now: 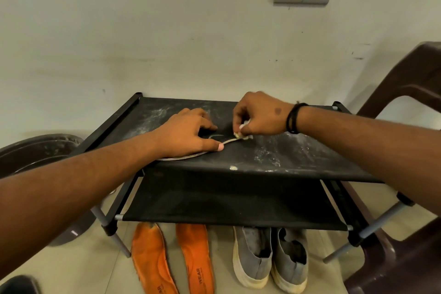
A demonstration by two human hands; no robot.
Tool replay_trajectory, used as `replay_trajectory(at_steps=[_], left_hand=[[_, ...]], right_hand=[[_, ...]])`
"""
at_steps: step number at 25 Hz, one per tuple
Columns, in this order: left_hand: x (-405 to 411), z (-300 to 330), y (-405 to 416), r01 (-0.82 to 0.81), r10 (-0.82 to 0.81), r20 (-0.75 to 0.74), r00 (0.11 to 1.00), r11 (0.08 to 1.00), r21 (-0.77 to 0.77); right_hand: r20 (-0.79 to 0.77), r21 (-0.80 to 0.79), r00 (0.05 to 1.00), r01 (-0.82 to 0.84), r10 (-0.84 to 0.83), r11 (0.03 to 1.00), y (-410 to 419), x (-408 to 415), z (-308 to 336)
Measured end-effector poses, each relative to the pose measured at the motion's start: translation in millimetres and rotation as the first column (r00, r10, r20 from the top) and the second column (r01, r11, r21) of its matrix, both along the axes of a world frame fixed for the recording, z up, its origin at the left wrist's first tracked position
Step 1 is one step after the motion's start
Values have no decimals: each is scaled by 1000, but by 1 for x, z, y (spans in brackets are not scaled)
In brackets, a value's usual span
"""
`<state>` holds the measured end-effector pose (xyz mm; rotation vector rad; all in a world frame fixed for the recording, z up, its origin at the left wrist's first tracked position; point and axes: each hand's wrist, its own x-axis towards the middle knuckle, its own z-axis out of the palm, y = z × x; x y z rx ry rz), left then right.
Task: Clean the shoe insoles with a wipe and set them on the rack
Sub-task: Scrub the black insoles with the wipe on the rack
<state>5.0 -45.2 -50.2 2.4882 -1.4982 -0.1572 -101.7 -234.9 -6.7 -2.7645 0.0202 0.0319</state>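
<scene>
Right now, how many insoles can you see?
3. Two orange insoles lie side by side on the floor under the rack, left of the grey shoes. A dark insole lies on the rack's top shelf, under the left hand. Others may be hidden.

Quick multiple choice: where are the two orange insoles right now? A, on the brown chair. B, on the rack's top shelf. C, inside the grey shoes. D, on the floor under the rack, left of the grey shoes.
D: both orange insoles lie flat on the floor below the rack, left of the grey shoes.
</scene>
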Motion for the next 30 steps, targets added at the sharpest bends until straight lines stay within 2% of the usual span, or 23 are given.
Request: replay_trajectory(at_steps=[3,6,9,12,15,18,23,27,30], left_hand=[[3,15,-13,0,-10,-98,995,995,-98],[5,22,-33,-57,41,-112,993,987,-149],[0,18,-55,-50,37,-104,994,992,-116],[-2,12,-75,-74,70,-73,995,996,-47],[1,15,-80,-111,103,-109,989,991,-75],[7,36,-72,-187,154,-174,973,963,-194],[8,85,-54,-402,206,-412,887,784,-473],[7,120,-31,-597,186,-631,753,596,-537],[-1,128,-10,-710,74,-777,625,468,-526]], right_hand=[[191,144,951,216,-241,966,-31,-8,6],[124,308,878,408,-461,859,-50,-10,-5],[34,367,898,397,-438,841,-45,-10,-16],[21,250,932,345,-362,905,-32,-9,-23],[87,235,930,328,-356,915,-25,-9,-21],[266,277,886,308,-380,910,-22,-8,-7],[356,514,865,135,-354,847,0,-9,24],[446,511,843,36,-300,859,22,-7,54],[502,447,819,30,-278,894,29,-10,69]])
